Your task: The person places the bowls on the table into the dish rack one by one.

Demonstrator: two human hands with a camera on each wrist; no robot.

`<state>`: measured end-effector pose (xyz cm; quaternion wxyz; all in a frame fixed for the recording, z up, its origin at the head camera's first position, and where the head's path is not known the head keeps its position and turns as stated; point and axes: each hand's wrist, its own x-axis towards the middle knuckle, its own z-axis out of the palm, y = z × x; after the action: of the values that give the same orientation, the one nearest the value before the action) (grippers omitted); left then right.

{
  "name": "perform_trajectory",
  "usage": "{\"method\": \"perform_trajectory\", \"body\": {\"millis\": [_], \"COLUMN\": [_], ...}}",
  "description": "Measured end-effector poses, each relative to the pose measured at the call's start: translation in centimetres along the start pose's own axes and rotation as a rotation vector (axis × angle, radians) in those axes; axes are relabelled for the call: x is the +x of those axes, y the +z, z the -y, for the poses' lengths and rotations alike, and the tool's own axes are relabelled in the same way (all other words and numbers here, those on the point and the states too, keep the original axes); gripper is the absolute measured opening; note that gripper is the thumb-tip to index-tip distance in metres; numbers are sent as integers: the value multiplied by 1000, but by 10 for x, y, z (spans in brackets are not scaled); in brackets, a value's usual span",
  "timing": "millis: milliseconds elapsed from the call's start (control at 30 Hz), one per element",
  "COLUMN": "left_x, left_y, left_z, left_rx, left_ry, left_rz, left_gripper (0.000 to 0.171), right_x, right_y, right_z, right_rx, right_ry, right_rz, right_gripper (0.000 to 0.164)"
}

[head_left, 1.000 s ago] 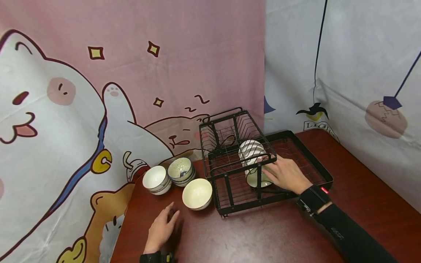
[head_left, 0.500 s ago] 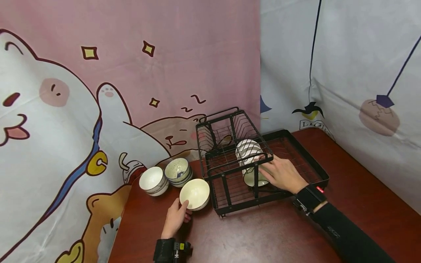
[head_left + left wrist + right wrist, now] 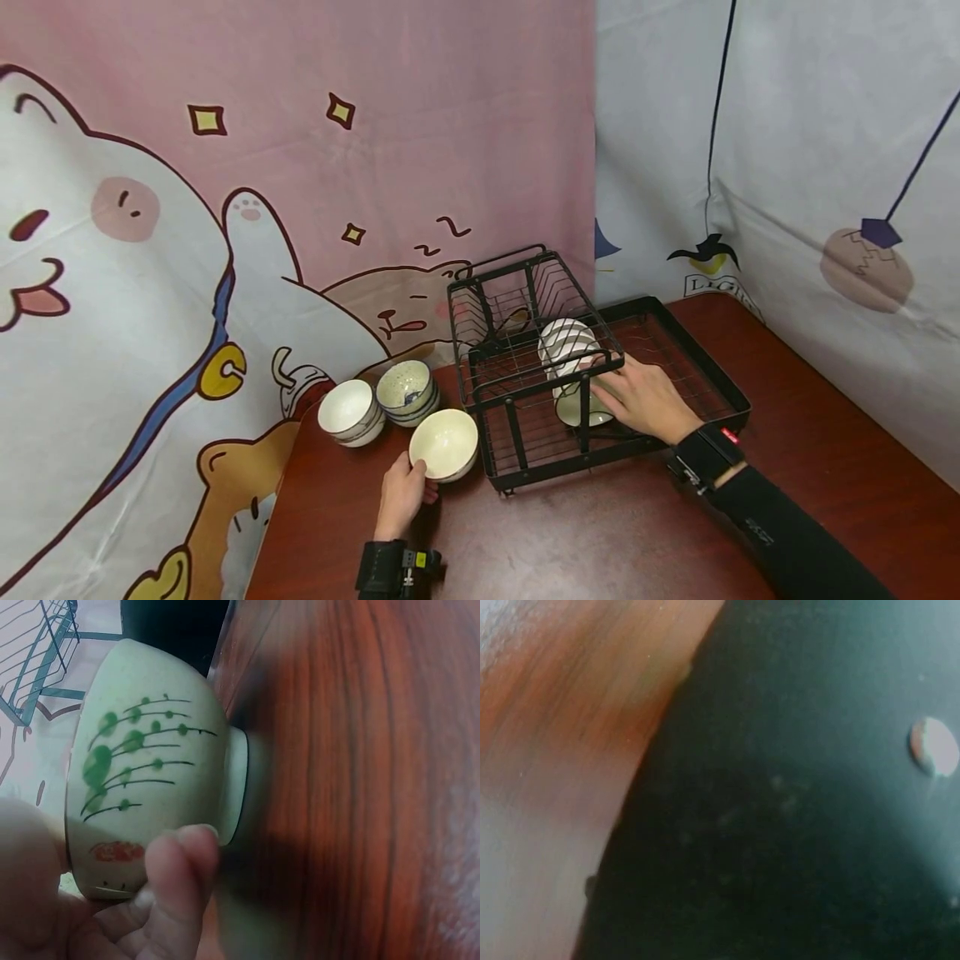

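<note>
In the head view my left hand [image 3: 401,496] pinches the near-left rim of a cream bowl [image 3: 445,442], thumb over the rim and fingers outside. The left wrist view shows the bowl's outer wall [image 3: 157,750] with green sprigs and a red mark; it stands on the table. My right hand [image 3: 647,400] reaches under the upper tier of a black two-tier dish rack [image 3: 540,477] and grips the nearest bowl [image 3: 576,406] of a row on edge in the lower tier. Rack bars partly hide its fingers. The right wrist view holds only a dark rack surface [image 3: 780,810] and table.
Left of the cream bowl stand a stack of white bowls [image 3: 351,410] and a stack of speckled blue-rimmed bowls [image 3: 407,392]. Patterned cloth [image 3: 450,125] hangs behind the brown table [image 3: 525,550]. The rack's tray [image 3: 697,358] extends right.
My left hand has moved up and right to the cream bowl and taken its rim. My right hand has stayed at the bowl in the rack. The head view has shifted slightly.
</note>
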<state>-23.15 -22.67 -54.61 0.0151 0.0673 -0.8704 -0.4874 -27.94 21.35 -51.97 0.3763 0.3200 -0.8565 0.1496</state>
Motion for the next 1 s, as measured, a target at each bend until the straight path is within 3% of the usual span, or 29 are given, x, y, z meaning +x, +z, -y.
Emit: {"method": "perform_trajectory", "body": {"millis": [200, 433, 600, 733, 867, 1000], "left_x": [-2, -4, -6, -7, -6, -5], "left_y": [-4, -28, -61, -85, -103, -110], "left_z": [0, -13, -47, -81, -112, -139], "left_rx": [30, 96, 145, 181, 132, 51], "left_ry": [8, 50, 151, 234, 272, 306], "left_rz": [-24, -106, -187, -278, -369, -416], "left_gripper": [20, 23, 35, 38, 37, 32], "right_x": [0, 7, 33, 53, 68, 82], "right_y": [-2, -27, -66, -96, -119, -132], "right_z": [0, -8, -20, -29, -33, -29], "right_rx": [26, 181, 387, 534, 656, 777], "right_ry": [37, 292, 509, 628, 721, 761], "right_rz": [-7, -18, -84, -153, -183, -169], "right_gripper": [33, 28, 35, 41, 50, 56]}}
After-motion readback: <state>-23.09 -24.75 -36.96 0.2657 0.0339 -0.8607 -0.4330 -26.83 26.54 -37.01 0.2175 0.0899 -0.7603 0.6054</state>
